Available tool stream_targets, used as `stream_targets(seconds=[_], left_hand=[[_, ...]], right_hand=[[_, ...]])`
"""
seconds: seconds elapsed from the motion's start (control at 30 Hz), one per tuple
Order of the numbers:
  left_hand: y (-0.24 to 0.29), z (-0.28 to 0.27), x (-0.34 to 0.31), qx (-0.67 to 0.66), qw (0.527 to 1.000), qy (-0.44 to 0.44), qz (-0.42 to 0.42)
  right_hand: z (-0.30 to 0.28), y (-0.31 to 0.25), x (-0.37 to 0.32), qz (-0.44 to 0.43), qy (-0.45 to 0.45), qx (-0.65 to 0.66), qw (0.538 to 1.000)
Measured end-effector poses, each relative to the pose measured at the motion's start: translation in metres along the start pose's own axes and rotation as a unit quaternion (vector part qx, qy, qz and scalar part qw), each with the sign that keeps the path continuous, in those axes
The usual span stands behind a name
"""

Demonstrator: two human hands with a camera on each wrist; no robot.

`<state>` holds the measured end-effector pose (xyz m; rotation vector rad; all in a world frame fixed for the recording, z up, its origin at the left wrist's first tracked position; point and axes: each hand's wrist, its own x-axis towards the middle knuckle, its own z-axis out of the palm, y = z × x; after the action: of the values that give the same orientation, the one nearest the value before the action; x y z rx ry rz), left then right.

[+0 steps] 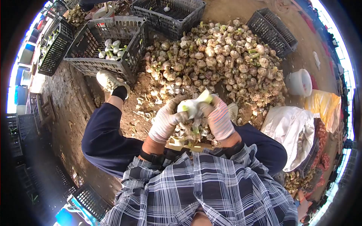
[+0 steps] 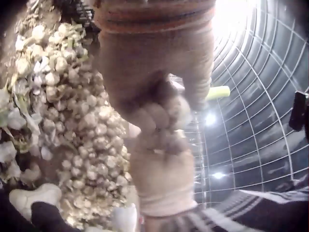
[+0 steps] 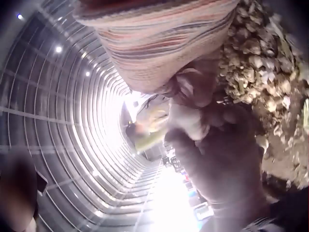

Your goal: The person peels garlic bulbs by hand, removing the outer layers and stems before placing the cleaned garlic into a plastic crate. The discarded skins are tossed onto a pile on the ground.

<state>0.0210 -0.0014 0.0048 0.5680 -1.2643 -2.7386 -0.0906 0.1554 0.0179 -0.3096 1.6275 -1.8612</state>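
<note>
Between my gloved hands, in the head view, is a white garlic bulb (image 1: 191, 107) with a short, pale green cut stem (image 1: 205, 96) pointing up and right. My left hand (image 1: 167, 117) grips the bulb from the left, thumb across its near side. From the other side my right hand (image 1: 218, 117), in a striped glove, pinches it near the stem. The bulb (image 3: 187, 118) shows partly between both hands in the right wrist view. In the left wrist view the stem (image 2: 218, 93) sticks out past the glove, with most of the bulb hidden by fingers.
Beyond the hands spreads a large heap of unpeeled garlic (image 1: 226, 56). A black crate (image 1: 132, 69) with several white bulbs stands at left, another crate (image 1: 166, 19) behind it. On the right are a white bucket (image 1: 300, 83) and a white sack (image 1: 288, 132). Peeled skins litter the ground.
</note>
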Motion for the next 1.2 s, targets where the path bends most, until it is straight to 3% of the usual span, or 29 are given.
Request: stream_targets(seconds=[0.03,0.1,0.13,0.17,0.23,0.33,0.37,0.4,0.43,0.53,0.57,0.67,0.77,0.8,0.9,1.0,1.1,1.17,1.2], left_hand=[[0.001,0.003,0.0,-0.054,0.998,-0.035,-0.017],[0.01,0.02,-0.004,-0.056,0.997,-0.048,0.004],[0.013,0.027,-0.004,-0.058,0.997,-0.057,0.015],[0.014,0.027,-0.003,-0.087,0.993,-0.072,0.016],[0.018,0.021,0.001,-0.027,0.998,-0.06,-0.016],[0.006,0.008,0.005,0.031,0.999,-0.032,-0.009],[-0.002,0.006,0.006,0.035,0.999,-0.024,0.007],[-0.007,0.006,0.007,0.041,0.999,-0.018,0.024],[-0.002,0.011,0.011,0.276,0.951,0.029,0.133],[0.014,0.02,0.011,0.521,0.833,0.059,0.178],[0.015,0.02,0.01,0.539,0.814,0.052,0.211],[0.013,0.017,0.001,0.53,0.828,0.036,0.181],[0.019,0.018,-0.004,0.332,0.941,0.018,0.057],[0.019,0.017,-0.003,0.386,0.92,0.02,0.058],[0.019,0.017,-0.001,0.529,0.845,0.031,0.071],[0.009,0.009,0.004,0.615,0.775,0.04,0.143],[0.006,0.006,0.007,0.562,0.811,0.074,0.147],[-0.001,0.002,0.01,0.336,0.935,0.097,0.059],[-0.002,0.003,0.012,0.212,0.971,0.106,0.014]], right_hand=[[-0.003,0.002,0.003,0.068,0.021,0.09,0.993],[-0.026,0.053,0.021,0.038,0.043,-0.152,0.987],[-0.034,0.07,0.029,0.022,0.055,-0.272,0.961],[-0.032,0.064,0.032,0.125,0.035,-0.341,0.931],[-0.032,0.074,0.02,0.008,0.014,-0.553,0.833],[-0.04,0.06,0.011,0.025,-0.113,-0.277,0.954],[-0.029,0.021,0.001,0.083,-0.157,-0.018,0.984],[-0.022,-0.001,-0.006,0.134,-0.187,0.242,0.943],[-0.02,-0.002,-0.009,0.14,-0.136,0.204,0.959],[-0.012,-0.007,-0.012,0.115,-0.09,0.225,0.963],[-0.013,-0.011,-0.013,0.112,-0.121,0.261,0.951],[-0.006,-0.023,-0.017,0.033,-0.106,-0.06,0.992],[-0.001,-0.03,-0.022,0.052,-0.076,-0.13,0.987],[0.0,-0.029,-0.021,0.051,-0.073,-0.154,0.984],[-0.001,-0.01,-0.018,-0.119,-0.095,-0.276,0.949],[0.001,-0.007,-0.019,-0.152,-0.082,-0.302,0.937],[-0.001,-0.008,-0.021,-0.021,-0.098,-0.178,0.979],[-0.001,-0.011,-0.02,0.059,-0.106,-0.034,0.992],[-0.001,-0.011,-0.019,0.097,-0.111,0.051,0.988]])
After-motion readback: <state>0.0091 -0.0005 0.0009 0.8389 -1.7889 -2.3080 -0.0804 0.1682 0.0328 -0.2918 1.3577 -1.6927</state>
